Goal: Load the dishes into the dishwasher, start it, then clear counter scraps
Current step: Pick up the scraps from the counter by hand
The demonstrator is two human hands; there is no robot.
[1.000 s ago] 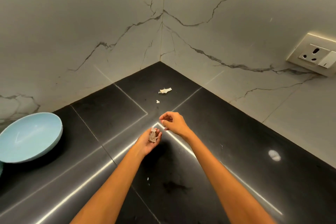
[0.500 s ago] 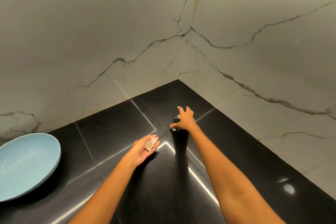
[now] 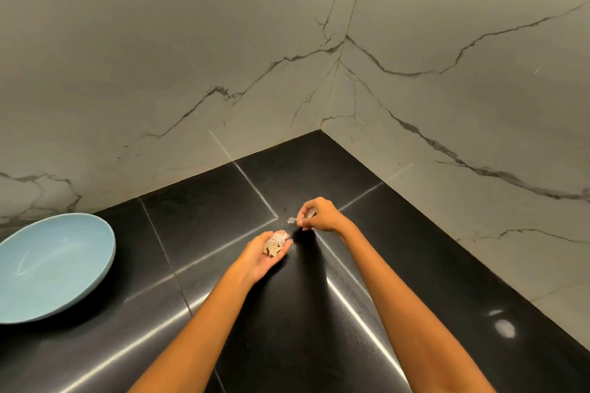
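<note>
My left hand (image 3: 265,257) lies palm up over the black counter (image 3: 204,220), cupping a small pile of pale scraps (image 3: 275,243) on its fingers. Just right of it and slightly farther back, my right hand (image 3: 319,215) pinches a small pale scrap (image 3: 291,219) between thumb and fingertips, with more pale bits showing under its curled fingers. The pinched scrap hangs a short way above and beyond the pile in my left palm. No loose scraps show on the counter near the corner.
A light blue bowl (image 3: 48,268) stands on the counter at the far left. White marble walls (image 3: 223,57) meet in a corner behind the hands. A bright light reflection (image 3: 504,327) sits on the counter at right.
My right hand reached to the corner scraps, picked them up and drew back toward my left palm. The pile in my left hand has grown. The view has shifted up and left.
</note>
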